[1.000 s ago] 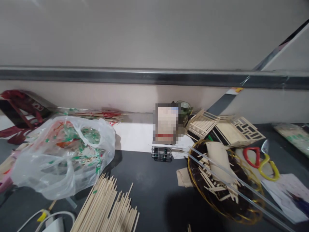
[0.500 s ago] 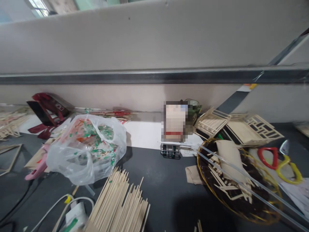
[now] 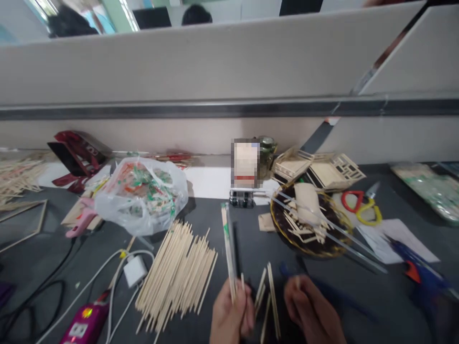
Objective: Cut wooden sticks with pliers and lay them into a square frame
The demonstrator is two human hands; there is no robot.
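At the near edge of the dark surface, both hands are low in the shot. The left hand has its fingers closed around a long stick, which points up and away from the person with a small green mark near its far end. The right hand sits just beside it, fingers curled in. It's pretty blurry, so I honestly can't tell if it's pinching anything.

Between the two hands, a few loose sticks lie on the surface, fanned out a bit and touching or nearly touching the left hand. To the left is a big pile of sticks, with a white charger and its cable right next to it, plus a pink power strip at the bottom edge. Further back sits a clear plastic bag stuffed with green and red wrappers.

On the right there's a dark round basket with wood scraps in it, red and yellow scissors beyond it, and a blue glue gun lying well off to the right. Small wooden frames lean by the back wall.
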